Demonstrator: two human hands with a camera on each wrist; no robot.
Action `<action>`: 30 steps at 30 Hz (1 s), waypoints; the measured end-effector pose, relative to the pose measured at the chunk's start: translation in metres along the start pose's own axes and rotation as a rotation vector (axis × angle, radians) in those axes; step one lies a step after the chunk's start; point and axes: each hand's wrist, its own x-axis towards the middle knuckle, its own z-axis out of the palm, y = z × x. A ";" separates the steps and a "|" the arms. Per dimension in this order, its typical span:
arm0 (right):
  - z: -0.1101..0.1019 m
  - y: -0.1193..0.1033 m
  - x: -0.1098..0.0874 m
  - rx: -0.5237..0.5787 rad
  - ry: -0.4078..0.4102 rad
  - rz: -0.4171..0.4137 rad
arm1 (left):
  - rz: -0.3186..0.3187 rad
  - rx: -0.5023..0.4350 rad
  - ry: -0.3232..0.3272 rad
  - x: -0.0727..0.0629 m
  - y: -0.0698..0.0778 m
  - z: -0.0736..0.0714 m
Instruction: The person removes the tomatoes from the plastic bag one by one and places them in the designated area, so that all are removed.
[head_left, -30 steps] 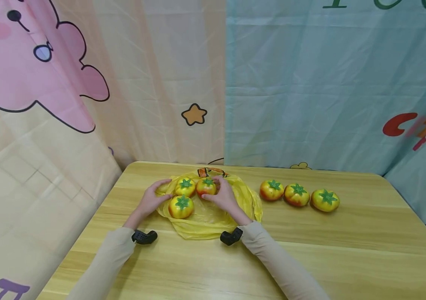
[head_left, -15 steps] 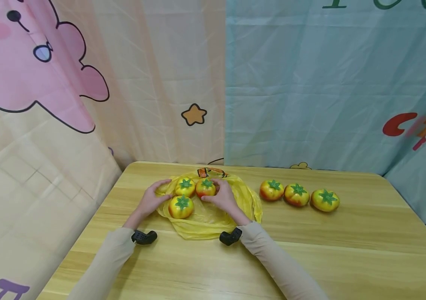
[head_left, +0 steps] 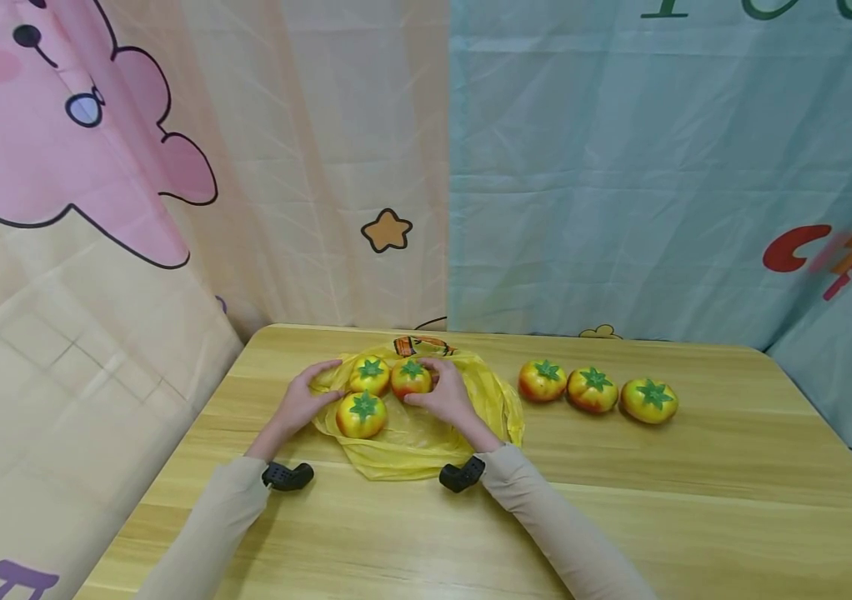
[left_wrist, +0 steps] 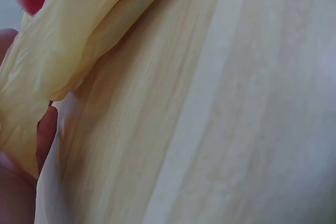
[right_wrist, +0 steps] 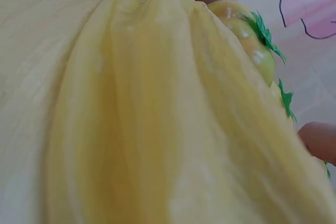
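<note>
In the head view my right hand (head_left: 450, 398) holds a red-yellow tomato (head_left: 411, 383) with a green leafy top, thumb in front and fingers behind. Close by on its left are a back tomato (head_left: 369, 379) and a front tomato (head_left: 361, 420). All three are on a crumpled yellow plastic bag (head_left: 426, 437). At the bag's left edge my left hand (head_left: 302, 402) has thumb and index finger spread apart, their tips right beside the two left tomatoes. Folds of the bag (right_wrist: 147, 108) fill much of the right wrist view. Bag film partly hides the left fingers in the left wrist view.
Right of the bag, a tomato (head_left: 542, 382), a second tomato (head_left: 592, 391) and a third tomato (head_left: 649, 402) form a row on the wooden table (head_left: 726, 450). A patterned curtain (head_left: 606, 192) hangs behind the table's far edge.
The tomato in my right hand has shifted slightly left and toward me, ending close beside the back left tomato. My left hand has stayed in place.
</note>
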 end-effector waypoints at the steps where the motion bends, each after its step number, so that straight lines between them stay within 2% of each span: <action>1: 0.000 0.000 0.000 0.001 -0.002 -0.001 | -0.002 0.000 0.000 0.000 0.000 0.000; 5: -0.002 0.002 0.000 -0.011 -0.004 -0.011 | -0.012 0.000 -0.006 0.001 -0.001 0.000; 13: -0.007 0.003 -0.004 -0.013 -0.004 -0.022 | 0.011 0.007 -0.005 0.001 -0.004 0.001; 21: -0.018 -0.001 -0.013 0.003 0.019 -0.050 | -0.012 -0.003 -0.013 0.000 -0.005 0.001; 30: -0.034 -0.009 -0.023 0.029 0.043 -0.065 | 0.010 0.008 -0.005 -0.001 -0.004 0.001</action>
